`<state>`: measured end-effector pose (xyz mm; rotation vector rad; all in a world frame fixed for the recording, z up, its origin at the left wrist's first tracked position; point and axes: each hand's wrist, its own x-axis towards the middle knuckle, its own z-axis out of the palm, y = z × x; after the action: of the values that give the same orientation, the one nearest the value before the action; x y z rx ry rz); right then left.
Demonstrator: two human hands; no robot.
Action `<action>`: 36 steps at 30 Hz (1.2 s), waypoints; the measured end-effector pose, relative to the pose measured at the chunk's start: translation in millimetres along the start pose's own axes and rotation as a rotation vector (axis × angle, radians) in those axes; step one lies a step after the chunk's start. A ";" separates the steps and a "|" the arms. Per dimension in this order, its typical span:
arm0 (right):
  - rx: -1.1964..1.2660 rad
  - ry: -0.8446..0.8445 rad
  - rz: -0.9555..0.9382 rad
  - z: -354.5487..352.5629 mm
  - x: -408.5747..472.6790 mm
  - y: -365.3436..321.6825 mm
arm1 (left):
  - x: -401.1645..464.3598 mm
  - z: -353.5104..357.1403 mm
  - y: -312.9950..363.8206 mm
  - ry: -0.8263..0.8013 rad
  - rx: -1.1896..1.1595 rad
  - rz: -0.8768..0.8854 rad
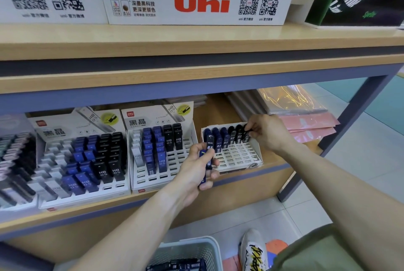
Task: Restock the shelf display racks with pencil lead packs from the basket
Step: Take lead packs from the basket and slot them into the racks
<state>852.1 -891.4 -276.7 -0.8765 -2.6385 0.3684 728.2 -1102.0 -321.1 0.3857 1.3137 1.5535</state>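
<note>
Right hand is at the far right end of the rightmost rack, grip pinching a black lead pack at the back-row end slot. Pack stands roughly upright, long axis in line with the slot, so I read it as a straight push down. Left hand hovers just in front of the rack's left side, fingers curled round a few dark-blue packs, long axes pointing up toward the back row. Left is nearer the open front rows. Right wrist bent inward, forearm from lower right. Basket sits on the floor below, more packs inside.
</note>
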 end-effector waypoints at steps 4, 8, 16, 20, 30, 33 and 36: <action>0.004 0.011 -0.002 1.9 2.7 2.3 | 0.6 0.0 -1.6 -0.009 -0.004 -0.009; -0.077 0.079 0.006 8.3 5.7 4.6 | 0.6 0.0 -3.0 -0.015 -0.012 -0.017; -0.188 0.123 0.041 22.7 6.5 0.4 | -2.8 1.6 0.3 -0.004 -0.030 -0.027; -0.287 0.116 0.047 19.1 2.8 -6.9 | -7.8 2.8 1.8 -0.018 -0.009 -0.010; 0.618 -0.214 0.195 3.1 -27.5 -77.6 | -11.7 2.7 3.1 -0.035 0.043 0.012; 0.740 -0.222 0.196 -6.8 -27.6 -71.4 | -14.0 5.4 4.5 -0.022 0.060 0.006; 0.588 -0.033 0.183 -14.7 -20.2 -51.8 | -12.6 5.6 5.8 0.029 0.037 -0.036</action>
<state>845.7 -942.1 -250.2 -0.9022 -2.2686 1.1374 735.1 -1108.8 -309.7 0.3622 1.3669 1.5121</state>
